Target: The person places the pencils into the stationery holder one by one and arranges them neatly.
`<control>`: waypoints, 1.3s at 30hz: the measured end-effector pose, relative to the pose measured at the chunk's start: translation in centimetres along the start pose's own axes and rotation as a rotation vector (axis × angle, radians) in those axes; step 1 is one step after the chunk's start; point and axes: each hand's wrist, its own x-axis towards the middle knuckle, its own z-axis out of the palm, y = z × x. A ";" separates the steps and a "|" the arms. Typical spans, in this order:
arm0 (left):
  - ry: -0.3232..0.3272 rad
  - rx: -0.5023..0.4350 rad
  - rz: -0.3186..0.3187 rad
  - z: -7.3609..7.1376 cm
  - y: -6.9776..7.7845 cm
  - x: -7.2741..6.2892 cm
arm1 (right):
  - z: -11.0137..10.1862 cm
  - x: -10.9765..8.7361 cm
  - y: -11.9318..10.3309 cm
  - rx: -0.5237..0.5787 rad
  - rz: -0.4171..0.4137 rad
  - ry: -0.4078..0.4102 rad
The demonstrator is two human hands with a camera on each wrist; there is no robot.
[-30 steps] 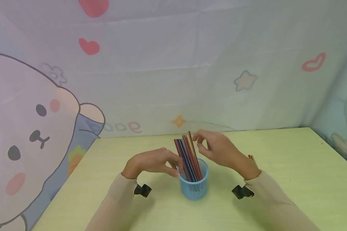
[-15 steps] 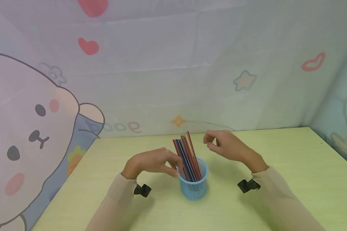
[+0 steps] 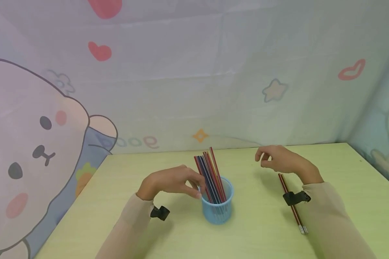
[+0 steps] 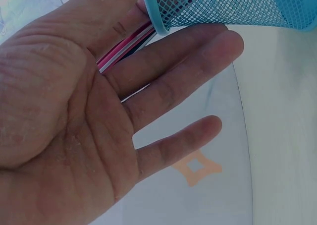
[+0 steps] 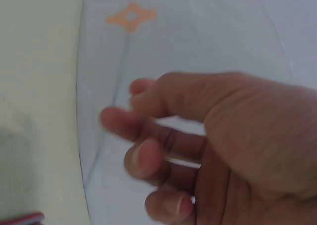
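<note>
A light-blue mesh pencil cup (image 3: 216, 214) stands upright on the table, holding several red, dark-blue and yellow pencils (image 3: 210, 176) that lean to the left. My left hand (image 3: 178, 181) holds the cup's left rim between thumb and forefinger. Close up in the left wrist view, the other fingers (image 4: 168, 96) stretch along the outside of the mesh (image 4: 223, 9). To the right, my right hand (image 3: 278, 158) hovers with fingers loosely curled and nothing in them. Below its wrist a few pencils (image 3: 296, 216) lie together on the table, eraser ends toward me, partly covered by the sleeve.
The pale yellow-green table (image 3: 246, 233) ends at a printed cloth backdrop (image 3: 181, 90) behind. Black wrist cameras (image 3: 160, 213) sit on both cuffs. A red pencil tip (image 5: 25, 218) shows at the corner of the right wrist view.
My right hand has moved right, away from the pencils in the cup, to above the pencils on the table, which now show more fully. My left hand has stayed at the rim.
</note>
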 end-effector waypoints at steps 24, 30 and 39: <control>0.003 -0.005 -0.017 0.0 0.3 -0.1 | 1.2 -1.1 3.7 -0.042 0.303 -0.175; -0.002 0.001 -0.020 -0.1 0.3 0.0 | 2.4 -0.2 2.7 -0.046 0.254 -0.173; 0.000 -0.008 -0.036 0.0 0.2 0.0 | 4.9 1.5 1.0 -0.120 0.114 -0.167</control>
